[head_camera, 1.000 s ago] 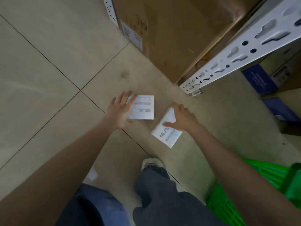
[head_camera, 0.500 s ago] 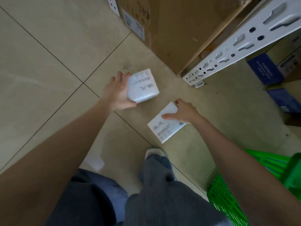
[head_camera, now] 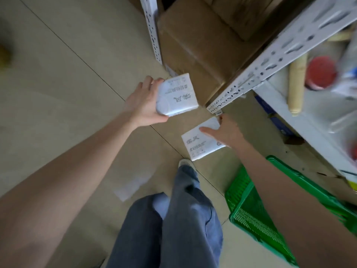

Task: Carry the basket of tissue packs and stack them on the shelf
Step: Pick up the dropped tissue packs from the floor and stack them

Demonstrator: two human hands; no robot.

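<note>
My left hand [head_camera: 144, 102] grips a white tissue pack [head_camera: 176, 96] by its left end, held above the floor in front of a cardboard box. My right hand [head_camera: 227, 131] holds a second white tissue pack [head_camera: 199, 143] with the thumb on top, lower and to the right. The green plastic basket [head_camera: 251, 215] stands on the floor at the lower right, partly hidden by my right forearm. The white metal shelf [head_camera: 289, 117] runs along the right side.
A large brown cardboard box [head_camera: 201, 45] sits under the rack between two white perforated uprights [head_camera: 270, 60]. On the shelf lie a cream roll [head_camera: 296, 82] and a red round object [head_camera: 321, 73]. My legs and one shoe [head_camera: 184, 163] are below. A white scrap [head_camera: 133, 185] lies on the tile floor.
Both hands have lifted their tissue packs off the floor and risen. The view has tilted up, and the shelf surface with its items now shows on the right.
</note>
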